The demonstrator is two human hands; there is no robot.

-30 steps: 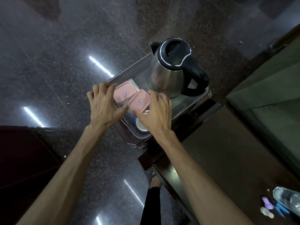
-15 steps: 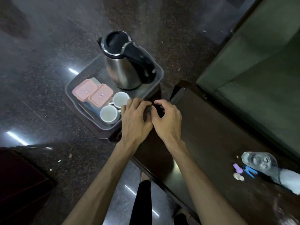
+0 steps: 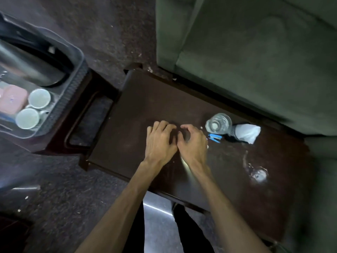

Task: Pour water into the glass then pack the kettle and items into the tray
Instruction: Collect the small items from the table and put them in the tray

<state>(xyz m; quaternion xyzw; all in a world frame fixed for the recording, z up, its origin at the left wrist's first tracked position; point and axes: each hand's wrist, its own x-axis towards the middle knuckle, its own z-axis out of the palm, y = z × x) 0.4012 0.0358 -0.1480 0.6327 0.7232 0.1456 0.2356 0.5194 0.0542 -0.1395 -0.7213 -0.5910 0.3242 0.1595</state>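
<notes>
At the far left, a grey perforated tray [image 3: 73,92] rests on a small dark stool. Inside it are the steel kettle [image 3: 27,68], two white cups [image 3: 39,98], and a pink-lidded box [image 3: 12,99]. A clear glass [image 3: 218,123] stands on the dark wooden table [image 3: 138,99]. Over the table's middle, my left hand [image 3: 160,141] and my right hand [image 3: 191,141] are side by side, fingers curled and spread, with nothing in them. My right hand is just left of the glass.
A blue stapler-like item [image 3: 215,137] and a crumpled white bag [image 3: 247,133] lie beside the glass. A wet ring [image 3: 259,175] marks the table at the right. A green sofa [image 3: 255,52] borders the table's far side. My legs are below the near edge.
Both hands left the tray and moved right over the table toward the glass. The view swung right, so the tray now sits at the left edge.
</notes>
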